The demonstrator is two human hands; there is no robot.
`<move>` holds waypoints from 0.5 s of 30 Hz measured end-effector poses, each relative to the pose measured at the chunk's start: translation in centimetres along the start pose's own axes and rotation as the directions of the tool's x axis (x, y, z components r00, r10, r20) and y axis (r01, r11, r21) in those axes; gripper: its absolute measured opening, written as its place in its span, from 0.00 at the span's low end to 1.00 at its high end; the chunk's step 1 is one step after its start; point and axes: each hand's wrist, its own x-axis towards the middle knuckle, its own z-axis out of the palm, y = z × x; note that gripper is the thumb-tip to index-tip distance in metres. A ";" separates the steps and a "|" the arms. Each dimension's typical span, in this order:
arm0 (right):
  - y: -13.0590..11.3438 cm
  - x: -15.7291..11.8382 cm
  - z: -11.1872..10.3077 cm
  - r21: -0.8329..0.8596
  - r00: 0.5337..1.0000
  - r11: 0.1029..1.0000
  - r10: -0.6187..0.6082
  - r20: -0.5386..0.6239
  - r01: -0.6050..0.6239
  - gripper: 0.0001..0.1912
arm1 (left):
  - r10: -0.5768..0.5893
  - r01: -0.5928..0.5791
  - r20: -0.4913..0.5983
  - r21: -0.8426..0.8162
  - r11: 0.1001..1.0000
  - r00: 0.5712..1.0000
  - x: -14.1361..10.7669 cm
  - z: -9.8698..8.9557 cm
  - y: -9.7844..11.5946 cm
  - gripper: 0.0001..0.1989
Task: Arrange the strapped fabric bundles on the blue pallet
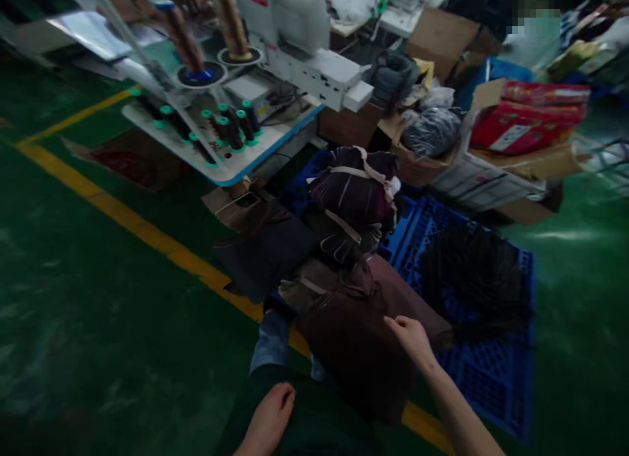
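Looking down through the head camera, we note the right hand [411, 338] reaching forward onto a dark brown fabric piece [358, 338] that lies over the person's lap and spills onto the floor; fingers curl at its upper edge and appear to pinch the cloth, though motion blur keeps us from being sure how firm the hold is. We see the left hand [269, 418] low in the frame, resting on a dark green garment [314, 423] at the knee, fingers loosely bent, gripping nothing we can make out. Just beyond the brown piece sits a heap of tied bundles [356, 200], dark cloth bound with pale strips, stacked on a blue plastic pallet [491, 371]. A tangle of black cords [474, 279] lies on the pallet to the right, near the right hand but apart from it. Left of the heap, a dark flat cloth [265, 253] lies across the yellow floor line [122, 213]. Farther back stands a sewing machine table [230, 154] carrying thread spools [230, 125] with teal caps. Cardboard boxes [521, 161] crowd the upper right.
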 end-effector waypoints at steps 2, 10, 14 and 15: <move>3.8 -0.6 -2.1 -0.067 0.999 0.997 0.033 -0.026 -0.035 0.24 | 0.009 -0.011 0.039 0.053 0.999 0.999 0.4 0.3 0.5 0.15; 15.7 -1.3 -9.0 -0.266 0.978 0.942 0.211 -0.006 -0.205 0.22 | -0.034 0.007 0.127 0.211 0.978 0.991 -0.3 -0.6 3.7 0.16; 19.8 -0.1 -11.9 -0.311 0.965 0.917 0.262 0.003 -0.248 0.21 | -0.076 0.044 0.127 0.237 0.970 0.989 -0.8 -1.4 5.5 0.16; 20.7 0.3 -12.5 -0.315 0.963 0.914 0.269 0.004 -0.254 0.21 | -0.089 0.057 0.123 0.241 0.969 0.988 -0.9 -1.5 5.9 0.16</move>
